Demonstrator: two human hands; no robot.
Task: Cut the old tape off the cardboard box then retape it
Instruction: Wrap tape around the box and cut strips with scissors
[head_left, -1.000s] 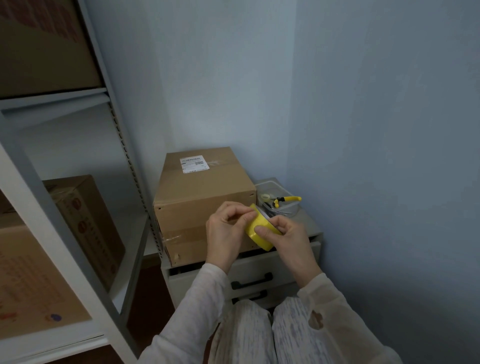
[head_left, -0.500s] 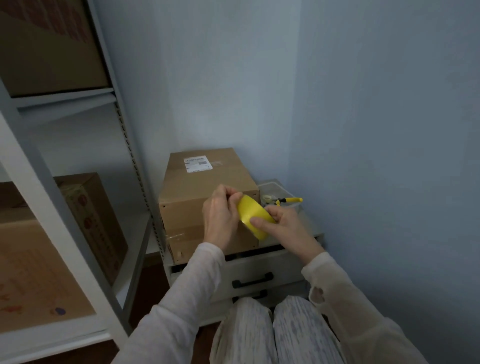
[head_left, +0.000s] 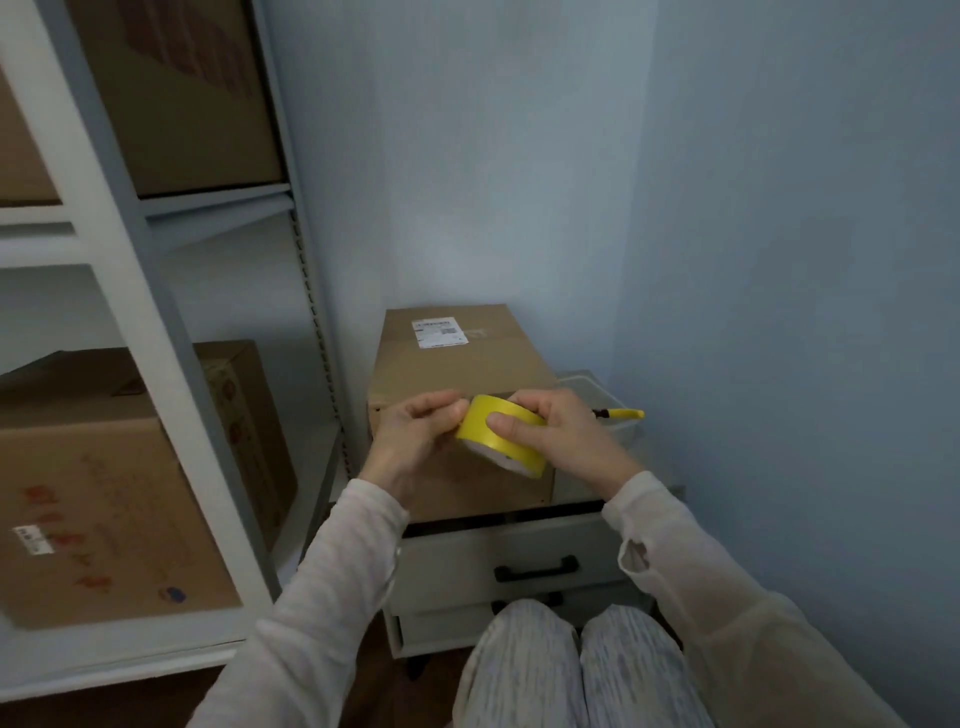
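Storeroom: boxes (head_left: 104, 483) on shelving (head_left: 171, 322).

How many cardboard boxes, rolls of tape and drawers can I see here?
Cardboard boxes: 5, one on the cabinet, two on the upper shelf, two on the lower shelf
Rolls of tape: 1, yellow, held in both hands
Drawers: 2
Total: 8

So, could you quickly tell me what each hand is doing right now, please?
Left hand: closed, fingertips pinching at the edge of the yellow tape roll.
Right hand: closed, holding the yellow tape roll.
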